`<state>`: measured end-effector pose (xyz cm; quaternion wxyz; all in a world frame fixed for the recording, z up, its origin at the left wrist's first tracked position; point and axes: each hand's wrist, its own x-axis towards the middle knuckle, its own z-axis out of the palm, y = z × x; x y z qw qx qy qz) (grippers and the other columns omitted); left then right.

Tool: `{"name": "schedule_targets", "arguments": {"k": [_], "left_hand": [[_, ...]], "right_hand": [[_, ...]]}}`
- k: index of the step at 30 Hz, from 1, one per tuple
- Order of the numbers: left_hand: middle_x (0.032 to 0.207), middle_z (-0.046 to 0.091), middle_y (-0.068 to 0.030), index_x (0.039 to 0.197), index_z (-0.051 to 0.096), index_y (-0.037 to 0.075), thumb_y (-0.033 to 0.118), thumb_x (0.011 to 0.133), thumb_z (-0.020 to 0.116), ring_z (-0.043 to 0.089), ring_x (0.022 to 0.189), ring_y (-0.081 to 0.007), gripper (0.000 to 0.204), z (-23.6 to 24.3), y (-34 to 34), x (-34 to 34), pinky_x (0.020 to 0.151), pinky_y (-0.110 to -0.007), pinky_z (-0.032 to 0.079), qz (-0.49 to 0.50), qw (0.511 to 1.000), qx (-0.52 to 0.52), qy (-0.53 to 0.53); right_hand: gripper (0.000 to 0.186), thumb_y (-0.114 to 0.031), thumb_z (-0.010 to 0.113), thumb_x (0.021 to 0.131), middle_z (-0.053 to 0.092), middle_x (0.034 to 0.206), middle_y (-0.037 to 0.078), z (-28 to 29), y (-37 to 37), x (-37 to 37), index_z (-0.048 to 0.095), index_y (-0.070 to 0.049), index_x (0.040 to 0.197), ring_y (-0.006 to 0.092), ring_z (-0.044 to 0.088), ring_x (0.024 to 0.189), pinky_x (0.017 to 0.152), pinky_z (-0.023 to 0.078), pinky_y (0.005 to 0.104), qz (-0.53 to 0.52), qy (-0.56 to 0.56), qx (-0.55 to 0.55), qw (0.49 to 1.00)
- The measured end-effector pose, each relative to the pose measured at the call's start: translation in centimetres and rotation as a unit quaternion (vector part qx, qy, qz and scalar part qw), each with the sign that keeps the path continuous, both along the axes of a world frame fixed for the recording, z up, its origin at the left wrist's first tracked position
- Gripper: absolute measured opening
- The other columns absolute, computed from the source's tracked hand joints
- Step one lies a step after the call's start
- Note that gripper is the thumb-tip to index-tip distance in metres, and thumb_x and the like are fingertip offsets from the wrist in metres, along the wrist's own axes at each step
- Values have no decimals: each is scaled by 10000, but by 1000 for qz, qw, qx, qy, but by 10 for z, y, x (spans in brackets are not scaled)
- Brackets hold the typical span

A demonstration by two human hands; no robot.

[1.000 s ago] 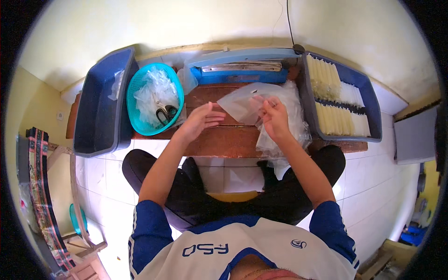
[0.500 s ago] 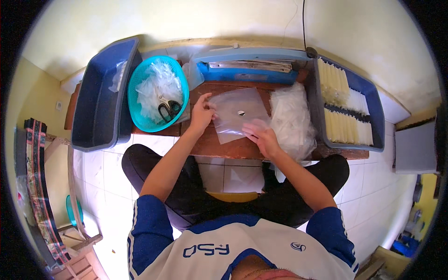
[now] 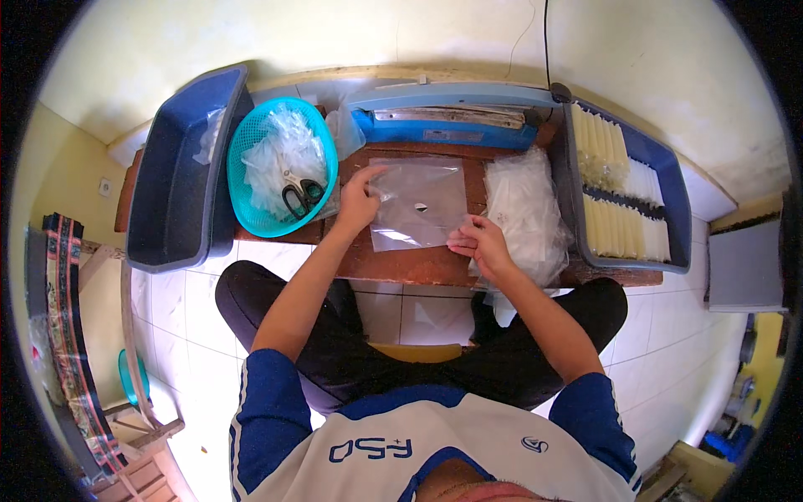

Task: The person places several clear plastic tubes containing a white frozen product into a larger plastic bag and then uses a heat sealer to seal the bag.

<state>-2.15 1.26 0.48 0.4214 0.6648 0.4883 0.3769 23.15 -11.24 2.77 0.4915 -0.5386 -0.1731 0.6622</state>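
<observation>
A flat clear plastic bag point(image 3: 416, 227), with a small dark-and-white spot near its middle, lies on the brown wooden bench point(image 3: 393, 263). My left hand point(image 3: 358, 199) is at its left edge near the upper corner, fingers curled onto the plastic. My right hand point(image 3: 481, 243) pinches its lower right edge. Just beyond my right hand is a loose pile of translucent plastic bags point(image 3: 523, 201), hanging over the bench's front edge.
A turquoise basket point(image 3: 236, 184) with crumpled plastic and black-handled scissors point(image 3: 297, 199) sits left, beside a dark tub point(image 3: 167, 238). A blue sealer-like machine point(image 3: 443, 125) lies behind the bag. A right-hand tub point(image 3: 640, 259) holds rows of pale filled tubes point(image 3: 598, 217).
The bag went from being held over the right pile to lying flat mid-bench, and has straightened. My right hand moved down, then slightly right to its edge; my left moved up to its left side.
</observation>
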Motion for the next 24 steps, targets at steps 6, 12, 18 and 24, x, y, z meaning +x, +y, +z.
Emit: {"name": "schedule_targets", "arguments": {"k": [6, 12, 18, 24], "left_hand": [[1438, 401, -175, 1231, 578, 62, -141, 657, 478, 448, 1286, -306, 617, 29, -8, 7, 951, -311, 439, -13, 992, 122, 5], [1434, 371, -211, 1222, 544, 27, -23, 709, 606, 460, 1228, -383, 518, 28, -23, 2, 960, -409, 442, 35, 965, 184, 186], [1267, 526, -165, 1067, 588, 55, 257, 741, 710, 525, 1120, -339, 403, 27, -44, 3, 925, -429, 431, -103, 922, 239, 287], [1163, 587, -124, 1040, 595, 91, 243, 761, 689, 531, 1105, -315, 332, 50, -74, 25, 944, -413, 402, -175, 909, 281, 252]], "right_hand": [[302, -21, 551, 870, 649, 939, 184, -6, 3, 10, 448, 15, 1151, 273, 674, 815, 720, 581, 377, 35, -58, 88, 994], [332, -14, 548, 878, 645, 967, 184, -8, 5, 8, 425, 39, 1182, 279, 673, 816, 710, 587, 352, 33, -75, 57, 995], [415, 9, 568, 861, 632, 985, 183, -5, 5, 2, 396, 52, 1236, 281, 671, 821, 670, 596, 337, 44, -95, 46, 993], [447, 22, 561, 869, 609, 1065, 183, 1, 9, 3, 374, 17, 1276, 274, 668, 837, 755, 591, 354, 30, -61, 114, 991]]}}
